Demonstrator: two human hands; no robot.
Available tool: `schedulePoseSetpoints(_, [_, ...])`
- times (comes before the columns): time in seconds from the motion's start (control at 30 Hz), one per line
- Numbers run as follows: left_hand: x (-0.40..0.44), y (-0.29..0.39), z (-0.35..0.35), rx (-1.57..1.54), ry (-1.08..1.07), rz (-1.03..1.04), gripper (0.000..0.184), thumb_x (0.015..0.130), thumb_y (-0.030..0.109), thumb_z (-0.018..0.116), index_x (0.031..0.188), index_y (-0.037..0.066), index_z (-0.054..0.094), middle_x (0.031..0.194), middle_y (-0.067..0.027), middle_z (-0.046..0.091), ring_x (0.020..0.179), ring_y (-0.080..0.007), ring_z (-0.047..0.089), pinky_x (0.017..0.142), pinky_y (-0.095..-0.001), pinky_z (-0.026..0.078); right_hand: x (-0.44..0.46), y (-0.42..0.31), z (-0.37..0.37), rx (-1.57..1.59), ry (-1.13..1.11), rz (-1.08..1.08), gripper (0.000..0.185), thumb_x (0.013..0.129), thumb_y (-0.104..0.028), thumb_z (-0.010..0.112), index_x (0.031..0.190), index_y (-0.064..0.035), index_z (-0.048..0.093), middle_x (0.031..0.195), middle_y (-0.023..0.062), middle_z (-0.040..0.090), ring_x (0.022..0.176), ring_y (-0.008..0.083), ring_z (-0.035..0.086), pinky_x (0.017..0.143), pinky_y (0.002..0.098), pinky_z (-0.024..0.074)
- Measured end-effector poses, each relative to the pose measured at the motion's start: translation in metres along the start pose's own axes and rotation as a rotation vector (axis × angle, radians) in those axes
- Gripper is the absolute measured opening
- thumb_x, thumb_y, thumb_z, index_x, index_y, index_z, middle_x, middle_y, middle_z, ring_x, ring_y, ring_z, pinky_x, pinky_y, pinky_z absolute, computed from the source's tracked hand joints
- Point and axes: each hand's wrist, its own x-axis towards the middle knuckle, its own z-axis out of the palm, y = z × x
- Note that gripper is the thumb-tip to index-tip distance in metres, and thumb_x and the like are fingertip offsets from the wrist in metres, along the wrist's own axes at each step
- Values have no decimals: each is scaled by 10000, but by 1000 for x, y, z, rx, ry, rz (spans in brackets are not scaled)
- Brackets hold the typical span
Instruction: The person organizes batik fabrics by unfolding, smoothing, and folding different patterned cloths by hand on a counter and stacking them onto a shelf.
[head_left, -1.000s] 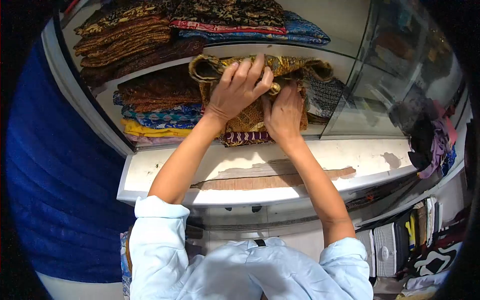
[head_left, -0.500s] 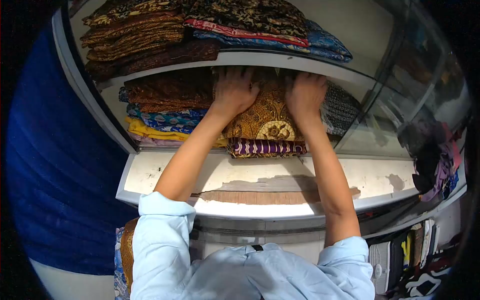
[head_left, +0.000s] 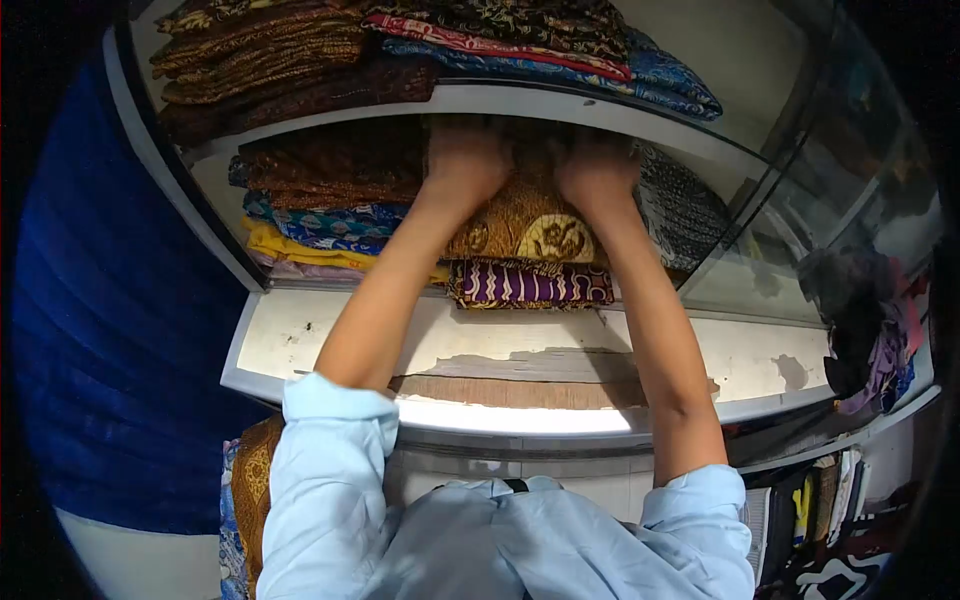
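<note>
A folded brown-and-gold patterned cloth [head_left: 520, 222] with a pale round motif lies on top of a folded purple-and-white patterned cloth [head_left: 530, 284] on the lower cabinet shelf. My left hand [head_left: 468, 162] reaches in at the brown cloth's left side, under the upper shelf edge. On the right side of that cloth, my right hand [head_left: 597, 175] reaches in too. Both hands touch or rest very near the brown cloth. Shadow, blur and the shelf edge hide most of the fingers, so their grip does not show.
To the left is a stack of brown, blue and yellow folded cloths [head_left: 325, 210]; a black-and-white cloth [head_left: 680, 215] lies right. The upper shelf [head_left: 500, 97] bears more stacks. A glass panel [head_left: 760, 260] stands right, a blue curtain [head_left: 110, 320] hangs left. The white ledge [head_left: 300, 330] is chipped.
Both hands have gone a little deeper under the upper shelf, and the fingers have dropped into shadow. The right hand has shifted slightly left. The camera view has shifted slightly.
</note>
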Motion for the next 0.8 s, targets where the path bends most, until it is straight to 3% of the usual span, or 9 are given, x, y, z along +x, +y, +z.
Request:
schedulePoseSetpoints(0.1, [-50,15,-11,95,160,61,485,886,314,383,1300,63,395,1322,-174,401,1253,-332,325,1036,-520,197,-41,-5,-15,74,230,-241,547,893,-375,381,1346,-74,326,1376,216,294,1291,362,246,1017,545,199])
schedulePoseSetpoints(0.2, [-80,18,15,26,192,129,499,882,291,381,1324,59,359,1336,-166,382,1268,-323,302,1040,-531,175,-56,-3,40,266,213,-312,525,877,-336,405,1321,-60,361,1346,226,328,1256,400,282,1026,542,178])
schedulePoseSetpoints(0.27, [-80,16,35,-37,228,111,513,876,278,386,1337,57,335,1343,-168,368,1271,-325,296,1041,-530,175,-56,-7,45,243,216,-290,524,881,-320,397,1332,-60,342,1351,219,325,1256,400,284,1026,549,169])
schedulePoseSetpoints(0.43, [-100,29,3,-94,318,105,534,819,248,447,1304,33,384,1357,-156,356,1287,-317,268,1047,-513,175,-85,-13,10,277,245,-280,526,881,-310,402,1346,-78,327,1360,200,330,1280,377,259,1023,563,156])
schedulePoseSetpoints(0.57, [-115,28,39,-201,266,97,534,836,238,422,1332,57,347,1386,-154,312,1302,-334,238,1048,-529,158,-100,-17,27,257,213,-318,523,876,-291,412,1348,-83,325,1382,182,304,1296,368,232,1029,559,147])
schedulePoseSetpoints(0.8, [-143,39,13,-153,250,69,566,823,258,453,1335,44,341,1400,-159,290,1307,-342,223,1047,-526,168,-123,-17,10,270,188,-351,548,869,-307,438,1377,-158,297,1429,171,222,1323,375,172,1033,582,106])
